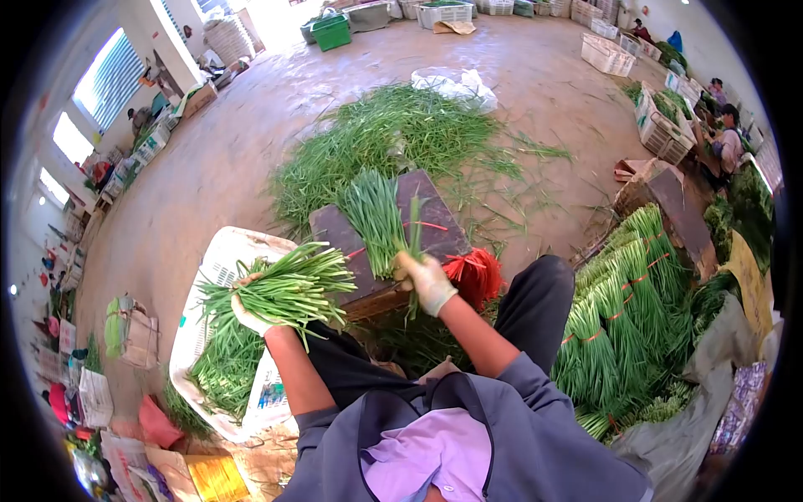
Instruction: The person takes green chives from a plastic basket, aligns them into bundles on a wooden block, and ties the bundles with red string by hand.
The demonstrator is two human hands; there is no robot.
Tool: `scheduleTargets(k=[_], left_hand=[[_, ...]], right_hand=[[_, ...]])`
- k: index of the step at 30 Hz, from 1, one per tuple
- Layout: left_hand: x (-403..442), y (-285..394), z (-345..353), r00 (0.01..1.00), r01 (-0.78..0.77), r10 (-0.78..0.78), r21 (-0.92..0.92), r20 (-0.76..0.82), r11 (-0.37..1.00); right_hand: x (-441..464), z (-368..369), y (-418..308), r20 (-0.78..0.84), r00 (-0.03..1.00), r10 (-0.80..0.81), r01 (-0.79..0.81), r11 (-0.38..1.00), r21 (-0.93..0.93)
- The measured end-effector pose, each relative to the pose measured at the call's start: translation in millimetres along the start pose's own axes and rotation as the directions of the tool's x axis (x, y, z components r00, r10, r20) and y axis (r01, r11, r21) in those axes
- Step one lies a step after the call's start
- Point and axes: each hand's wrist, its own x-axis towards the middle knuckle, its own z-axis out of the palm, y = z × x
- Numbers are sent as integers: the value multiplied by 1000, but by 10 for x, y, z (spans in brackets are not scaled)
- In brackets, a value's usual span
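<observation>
My left hand, in a pale glove, is closed around a loose bunch of green chives, held over the white plastic crate. More loose chives lie in that crate. My gloved right hand is closed on a few chive stalks above the dark block. Beside them on the block lies a thicker bundle of chives, with a red tie stretched across near it. A cluster of red ties hangs at the block's right edge.
A large heap of loose greens covers the floor beyond the block. Several tied bundles are stacked to my right, near grey sheeting. A person sits at the far right beside a filled crate.
</observation>
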Motion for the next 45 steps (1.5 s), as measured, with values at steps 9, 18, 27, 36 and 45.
scheduleTargets(k=[9, 18, 27, 36, 45], left_hand=[[81, -276, -264, 991, 135, -136, -239, 13, 961], [62, -25, -258, 988, -59, 60, 14, -141, 998], [-141, -488, 158, 978, 151, -141, -54, 153, 987], [-261, -632, 198, 972, 221, -228, 122, 51, 968], [74, -288, -177, 967, 57, -22, 133, -252, 989]], right_hand=[[-370, 892, -176, 390, 849, 357, -504, 770, 392], [-241, -171, -349, 346, 937, -45, -189, 767, 613], [-293, 690, -697, 417, 865, -280, 445, 812, -377], [-100, 695, -595, 339, 930, -143, 241, 933, -266], [-379, 143, -564, 302, 953, -28, -21, 987, 158]])
